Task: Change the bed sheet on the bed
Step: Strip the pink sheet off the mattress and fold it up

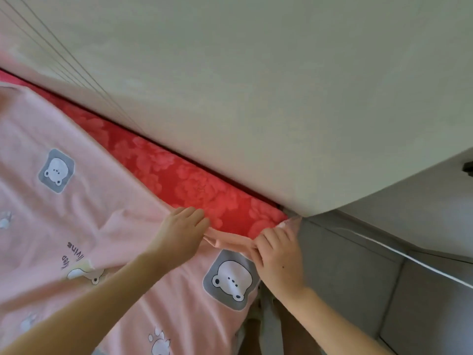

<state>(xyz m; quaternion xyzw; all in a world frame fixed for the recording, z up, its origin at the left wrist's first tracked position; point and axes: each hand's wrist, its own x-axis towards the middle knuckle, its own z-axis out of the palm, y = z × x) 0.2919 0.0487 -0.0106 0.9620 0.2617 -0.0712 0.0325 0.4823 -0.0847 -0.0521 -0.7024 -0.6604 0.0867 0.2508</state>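
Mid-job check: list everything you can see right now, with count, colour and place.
pink sheet: one, pink with bear prints, spread over the bed, left and centre
red floral cover: one, red, bare strip between the sheet's edge and the wall
wall: one, off-white, along the bed's far side
grey panelling: one, grey, lower right beside the bed's corner
left hand: one, holds the sheet's edge, centre
right hand: one, grips the sheet's edge near the corner

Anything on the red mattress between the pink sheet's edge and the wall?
Nothing visible. Both the left hand and right hand hold the pink sheet at its edge, and the strip of red mattress up to the wall is bare. The dark gap there can't be seen into.
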